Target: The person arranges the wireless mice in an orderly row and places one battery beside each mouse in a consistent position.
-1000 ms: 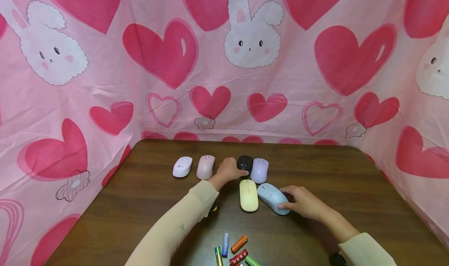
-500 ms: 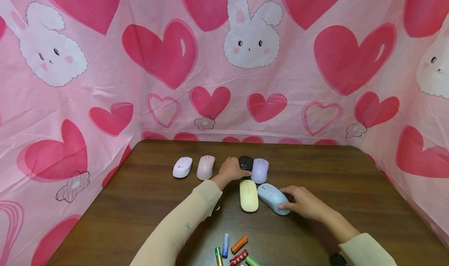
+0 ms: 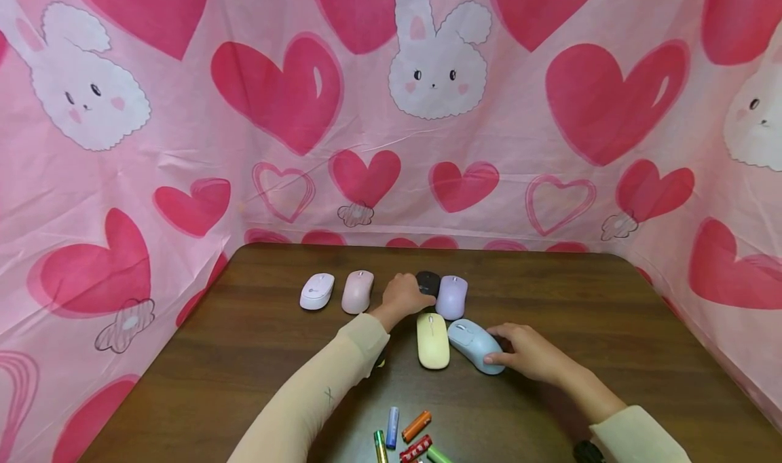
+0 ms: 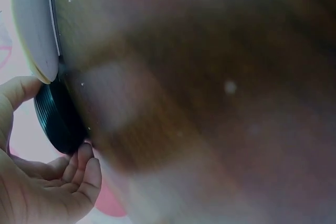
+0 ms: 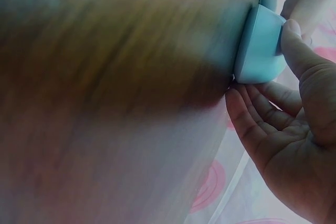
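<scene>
In the head view my left hand [image 3: 405,296] grips a black mouse [image 3: 428,283], which stands against the left side of a lilac mouse [image 3: 451,298]. The left wrist view shows the thumb on one side of the black mouse [image 4: 59,118] and curled fingers on the other. My right hand [image 3: 530,354] holds the rear of a light blue mouse [image 3: 475,345], lying at a slant with its front by a yellow mouse [image 3: 432,341]. In the right wrist view thumb and fingers flank the blue mouse [image 5: 260,45].
A white mouse [image 3: 317,291] and a pink mouse [image 3: 357,292] lie left of my left hand. Near the front edge lie several batteries, among them an orange one [image 3: 417,426] and a blue one [image 3: 392,427]. A small dark and yellow thing [image 3: 380,362] shows partly behind the left sleeve.
My left hand and the black mouse have shifted slightly to the right, towards the lilac mouse. The right hand and the light blue mouse have stayed in place.
</scene>
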Demonstrator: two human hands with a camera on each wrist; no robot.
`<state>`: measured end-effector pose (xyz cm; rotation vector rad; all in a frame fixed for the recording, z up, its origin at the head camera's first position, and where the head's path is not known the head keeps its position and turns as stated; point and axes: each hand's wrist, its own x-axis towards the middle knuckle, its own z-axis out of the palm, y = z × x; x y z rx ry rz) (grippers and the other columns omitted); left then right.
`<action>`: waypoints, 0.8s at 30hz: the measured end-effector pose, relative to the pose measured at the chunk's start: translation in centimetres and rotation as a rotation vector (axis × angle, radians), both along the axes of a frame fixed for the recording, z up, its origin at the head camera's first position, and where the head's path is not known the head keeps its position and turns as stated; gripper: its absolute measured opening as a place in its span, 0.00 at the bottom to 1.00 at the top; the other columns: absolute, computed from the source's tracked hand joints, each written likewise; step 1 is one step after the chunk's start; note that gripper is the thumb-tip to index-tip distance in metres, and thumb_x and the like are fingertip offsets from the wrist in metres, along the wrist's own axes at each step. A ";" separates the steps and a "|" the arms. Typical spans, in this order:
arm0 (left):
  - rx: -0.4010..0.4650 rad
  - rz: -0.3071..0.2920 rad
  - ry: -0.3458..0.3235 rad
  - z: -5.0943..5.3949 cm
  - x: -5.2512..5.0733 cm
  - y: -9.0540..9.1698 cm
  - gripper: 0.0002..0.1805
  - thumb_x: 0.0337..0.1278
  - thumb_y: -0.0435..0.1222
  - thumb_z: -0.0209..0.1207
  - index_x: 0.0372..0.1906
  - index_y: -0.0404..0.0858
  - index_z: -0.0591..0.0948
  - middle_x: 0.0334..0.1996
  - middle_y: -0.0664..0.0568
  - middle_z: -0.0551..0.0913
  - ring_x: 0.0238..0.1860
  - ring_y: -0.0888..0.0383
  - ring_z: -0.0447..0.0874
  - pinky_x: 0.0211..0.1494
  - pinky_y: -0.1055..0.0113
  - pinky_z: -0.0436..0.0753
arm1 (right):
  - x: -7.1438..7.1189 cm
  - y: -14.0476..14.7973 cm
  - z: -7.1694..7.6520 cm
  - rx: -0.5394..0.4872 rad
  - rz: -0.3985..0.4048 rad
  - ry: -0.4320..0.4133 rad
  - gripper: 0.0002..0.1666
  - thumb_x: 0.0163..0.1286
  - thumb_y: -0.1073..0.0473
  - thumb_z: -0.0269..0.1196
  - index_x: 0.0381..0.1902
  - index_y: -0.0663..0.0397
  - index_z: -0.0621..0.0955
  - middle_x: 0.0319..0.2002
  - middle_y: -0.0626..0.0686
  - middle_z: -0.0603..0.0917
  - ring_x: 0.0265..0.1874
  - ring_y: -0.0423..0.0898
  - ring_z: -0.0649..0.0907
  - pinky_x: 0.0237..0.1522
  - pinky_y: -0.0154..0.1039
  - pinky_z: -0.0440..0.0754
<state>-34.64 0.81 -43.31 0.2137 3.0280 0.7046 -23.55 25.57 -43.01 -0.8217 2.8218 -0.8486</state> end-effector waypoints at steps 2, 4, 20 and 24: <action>-0.014 0.008 0.004 0.0 0.0 0.0 0.32 0.44 0.55 0.70 0.44 0.31 0.82 0.38 0.43 0.81 0.37 0.49 0.79 0.39 0.56 0.80 | 0.0 0.0 0.0 0.002 -0.004 0.000 0.32 0.59 0.46 0.70 0.50 0.67 0.80 0.42 0.51 0.83 0.39 0.44 0.80 0.41 0.43 0.79; -0.030 0.014 0.011 0.0 -0.1 0.0 0.32 0.43 0.55 0.69 0.44 0.31 0.82 0.38 0.43 0.81 0.37 0.49 0.79 0.38 0.56 0.80 | 0.0 0.0 0.0 0.004 -0.007 0.001 0.32 0.59 0.46 0.70 0.50 0.67 0.80 0.42 0.51 0.83 0.39 0.44 0.80 0.41 0.43 0.79; -0.083 0.054 0.029 0.9 0.7 -1.5 0.28 0.43 0.54 0.69 0.39 0.33 0.83 0.34 0.45 0.82 0.33 0.51 0.79 0.31 0.59 0.79 | -0.1 0.1 -0.2 0.007 0.003 0.033 0.31 0.59 0.45 0.70 0.50 0.66 0.81 0.41 0.50 0.83 0.39 0.43 0.80 0.41 0.42 0.79; -0.078 0.042 0.011 0.8 1.0 -1.9 0.26 0.44 0.53 0.69 0.38 0.34 0.84 0.33 0.46 0.82 0.32 0.52 0.77 0.31 0.59 0.78 | 0.0 0.0 -0.2 0.016 0.004 0.039 0.31 0.59 0.45 0.70 0.50 0.66 0.81 0.41 0.50 0.83 0.39 0.44 0.80 0.41 0.43 0.79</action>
